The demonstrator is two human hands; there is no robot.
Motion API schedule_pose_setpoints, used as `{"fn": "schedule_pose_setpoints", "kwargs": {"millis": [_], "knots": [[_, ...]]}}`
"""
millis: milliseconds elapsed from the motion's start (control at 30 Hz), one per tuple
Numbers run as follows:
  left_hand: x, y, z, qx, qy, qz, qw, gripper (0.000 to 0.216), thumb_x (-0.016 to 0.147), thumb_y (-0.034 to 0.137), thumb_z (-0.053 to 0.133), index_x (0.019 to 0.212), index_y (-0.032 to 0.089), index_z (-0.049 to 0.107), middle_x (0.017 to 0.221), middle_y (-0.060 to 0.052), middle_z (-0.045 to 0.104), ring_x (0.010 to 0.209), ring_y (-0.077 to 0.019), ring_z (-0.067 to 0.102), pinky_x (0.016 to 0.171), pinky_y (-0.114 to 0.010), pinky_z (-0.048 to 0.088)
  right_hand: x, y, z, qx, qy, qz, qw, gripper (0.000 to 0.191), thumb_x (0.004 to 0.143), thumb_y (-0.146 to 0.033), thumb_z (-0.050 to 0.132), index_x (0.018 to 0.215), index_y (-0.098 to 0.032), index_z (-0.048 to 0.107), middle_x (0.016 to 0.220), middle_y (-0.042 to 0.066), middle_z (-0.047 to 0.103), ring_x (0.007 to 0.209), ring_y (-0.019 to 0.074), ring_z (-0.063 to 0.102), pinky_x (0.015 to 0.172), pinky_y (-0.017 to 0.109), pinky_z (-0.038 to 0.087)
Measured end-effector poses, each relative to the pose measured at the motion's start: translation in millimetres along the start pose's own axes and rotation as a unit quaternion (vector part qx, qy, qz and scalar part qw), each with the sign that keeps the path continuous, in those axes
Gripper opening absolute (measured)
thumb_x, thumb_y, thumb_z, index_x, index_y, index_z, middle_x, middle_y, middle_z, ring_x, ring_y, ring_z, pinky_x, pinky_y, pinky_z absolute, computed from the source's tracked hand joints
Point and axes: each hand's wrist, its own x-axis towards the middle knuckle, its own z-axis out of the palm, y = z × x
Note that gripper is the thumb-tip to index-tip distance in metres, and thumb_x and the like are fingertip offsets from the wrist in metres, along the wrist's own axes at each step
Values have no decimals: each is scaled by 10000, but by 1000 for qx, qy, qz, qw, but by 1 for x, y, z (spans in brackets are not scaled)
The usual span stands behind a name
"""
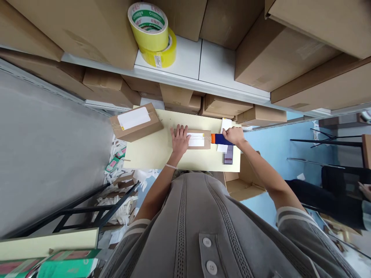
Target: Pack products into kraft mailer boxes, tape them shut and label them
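The person's left hand (180,141) lies flat on the small box (208,139), fingers a little spread, gripping nothing that I can see. The right hand (234,135), just right of the box, is wrapped round a dark blue tool (219,139) whose orange end sits at the box's right end; whether they touch, I can't tell. The box is plain brown cardboard, long and low, lying on the pale table (153,156), with a white label (196,140) on top and shiny clear tape towards its right end. The left hand covers the box's left part and some of the label, and the print is too small to read. White paper (222,148) right of the box is partly hidden by tool and hand; the phone (228,155) beside it is blurred. Left of the box lies a bigger labelled carton (145,129). Far right of it, another person (321,200) is cut off.
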Motion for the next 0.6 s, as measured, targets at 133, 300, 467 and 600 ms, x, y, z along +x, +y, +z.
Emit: {"fn": "schedule_pose_setpoints", "kwargs": {"millis": [133,300,467,600], "knots": [[0,1,-2,0,-10,-3,1000,571,1011,377,271,1518,131,365,1540,-168,423,1506,-314,227,1225,-620,14,9,-11,3,40,-8,50,998,527,985,-392,345,1024,-55,748,1086,269,698,1030,340,658,850,374,423],[-1,2,-4,0,-19,-3,1000,578,1014,376,255,1526,124,348,1536,-173,426,1507,-316,223,1223,-626,10,29,1,6,106,-46,101,988,454,935,-403,424,1005,-84,740,1103,231,711,1041,312,661,802,325,449],[-2,2,-4,-1,-16,-5,1000,575,1016,379,255,1526,130,348,1537,-171,425,1505,-316,229,1222,-630,12,42,-1,26,181,-117,166,962,422,871,-380,524,1086,-66,709,1130,227,706,988,291,686,712,293,465],[-4,1,-4,-1,-11,-2,1000,572,1017,392,259,1521,140,359,1530,-165,437,1500,-315,244,1225,-622,13,27,-17,47,195,-132,184,954,396,862,-346,536,1068,-50,702,1076,245,715,932,289,702,661,289,471]]}}
